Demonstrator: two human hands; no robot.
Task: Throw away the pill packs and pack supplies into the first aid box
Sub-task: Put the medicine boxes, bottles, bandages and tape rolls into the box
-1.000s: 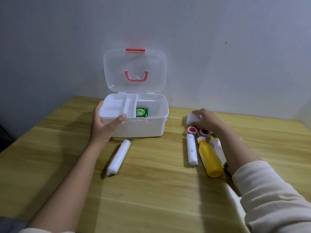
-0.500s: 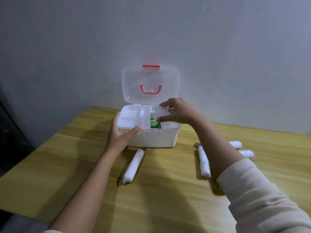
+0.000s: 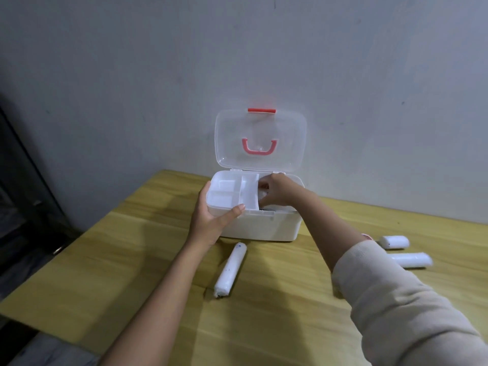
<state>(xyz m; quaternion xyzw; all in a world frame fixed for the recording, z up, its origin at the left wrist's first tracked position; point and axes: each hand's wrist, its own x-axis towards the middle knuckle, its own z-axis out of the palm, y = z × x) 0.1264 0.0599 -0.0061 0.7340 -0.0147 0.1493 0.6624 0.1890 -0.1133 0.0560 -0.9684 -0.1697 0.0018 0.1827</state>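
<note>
The white first aid box (image 3: 264, 225) stands open on the wooden table, its clear lid (image 3: 260, 140) with a pink handle leaning back toward the wall. My left hand (image 3: 211, 220) grips the box's front left corner at the divided tray. My right hand (image 3: 277, 191) reaches into the right compartment, fingers closed on a small white item that is mostly hidden. A white bandage roll (image 3: 229, 270) lies in front of the box. Two more white rolls (image 3: 394, 242) (image 3: 410, 260) lie at the right.
The wooden table (image 3: 132, 273) ends at the left edge, with dark floor beyond it. A grey wall rises right behind the box. My right sleeve (image 3: 396, 299) covers part of the table at the right, hiding other supplies.
My right hand has carried the small white item from the table's right side into the box's right compartment and sunk deeper in. The green pack is now hidden. My left hand stays on the box.
</note>
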